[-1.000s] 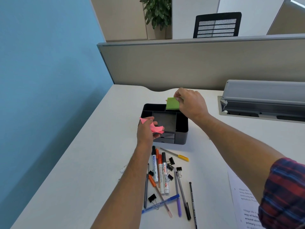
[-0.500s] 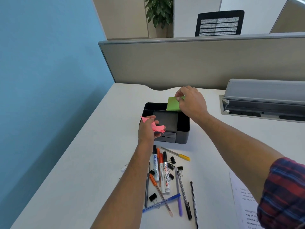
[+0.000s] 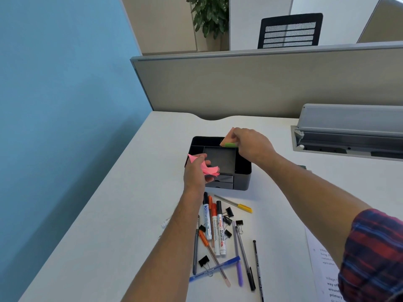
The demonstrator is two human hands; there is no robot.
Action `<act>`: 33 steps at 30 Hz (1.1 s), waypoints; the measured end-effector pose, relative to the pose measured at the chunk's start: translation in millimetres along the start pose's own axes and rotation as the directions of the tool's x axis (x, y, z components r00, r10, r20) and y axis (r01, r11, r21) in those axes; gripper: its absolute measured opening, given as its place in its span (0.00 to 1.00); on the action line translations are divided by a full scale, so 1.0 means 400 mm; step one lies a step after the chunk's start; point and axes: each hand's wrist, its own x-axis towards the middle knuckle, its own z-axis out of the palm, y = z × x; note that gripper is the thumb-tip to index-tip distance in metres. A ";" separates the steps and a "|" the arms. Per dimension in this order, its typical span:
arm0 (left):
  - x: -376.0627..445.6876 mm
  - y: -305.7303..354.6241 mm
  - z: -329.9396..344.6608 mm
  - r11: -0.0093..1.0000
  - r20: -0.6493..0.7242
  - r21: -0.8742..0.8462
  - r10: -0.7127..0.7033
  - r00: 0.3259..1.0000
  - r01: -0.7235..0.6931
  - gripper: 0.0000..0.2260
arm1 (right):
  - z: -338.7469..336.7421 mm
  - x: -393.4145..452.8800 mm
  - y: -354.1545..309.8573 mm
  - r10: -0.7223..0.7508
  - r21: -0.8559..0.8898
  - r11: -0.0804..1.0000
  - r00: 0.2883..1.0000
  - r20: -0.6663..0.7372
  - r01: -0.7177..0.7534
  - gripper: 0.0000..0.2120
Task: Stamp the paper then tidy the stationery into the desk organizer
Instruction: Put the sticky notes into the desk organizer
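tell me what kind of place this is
Most likely an open-plan office: a white desk behind a grey partition screen, a mesh office chair beyond it, and a potted plant.

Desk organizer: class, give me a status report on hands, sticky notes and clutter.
Right hand grips sticky pad over desk organizer back rim. Left hand holds pink notes. Pens, markers, binder clips loose on desk.

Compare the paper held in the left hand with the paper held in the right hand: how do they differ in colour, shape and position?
The pink notes in the left hand are crumpled and splayed; the green and orange pad in the right hand is flat and tidy. The pink notes hang at the near left side of the black organizer; the pad is tilted over its far compartments. Both are small sticky paper, pinched in fingers above the organizer.
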 end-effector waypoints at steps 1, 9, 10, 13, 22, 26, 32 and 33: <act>0.000 0.000 0.000 1.000 -0.002 0.004 -0.003 1.000 0.003 0.07 | 0.003 0.001 0.002 -0.009 -0.015 1.000 0.999 -0.031 0.008 0.24; 0.010 0.016 0.001 0.991 0.010 0.134 0.010 1.000 -0.011 0.07 | -0.004 0.008 0.016 -0.113 -0.205 0.974 0.991 -0.067 0.097 0.39; 0.013 0.020 0.003 0.987 0.015 0.159 0.022 1.000 -0.025 0.07 | -0.007 0.011 0.014 -0.150 -0.230 0.964 0.987 -0.052 0.134 0.40; 0.021 0.042 0.019 0.975 0.032 0.202 0.085 0.996 -0.089 0.10 | -0.013 0.022 0.012 -0.168 -0.180 0.970 0.986 0.001 0.166 0.27; 0.104 0.115 0.094 0.854 -0.016 0.479 0.239 0.971 -0.203 0.08 | -0.017 -0.012 0.031 0.120 0.244 0.966 0.983 -0.136 -0.084 0.08; 0.106 0.128 0.122 0.785 -0.015 0.561 0.327 0.945 -0.263 0.10 | -0.014 -0.025 0.054 0.025 -0.011 1.000 0.997 -0.075 -0.026 0.14; 0.103 0.153 0.151 0.515 0.187 0.726 0.490 0.851 -0.456 0.15 | 0.001 -0.044 0.057 0.028 0.061 0.998 0.999 -0.039 -0.025 0.20; 0.108 0.156 0.157 0.485 0.210 0.732 0.509 0.835 -0.479 0.13 | 0.002 -0.046 0.058 0.030 0.056 0.998 0.999 -0.036 -0.028 0.20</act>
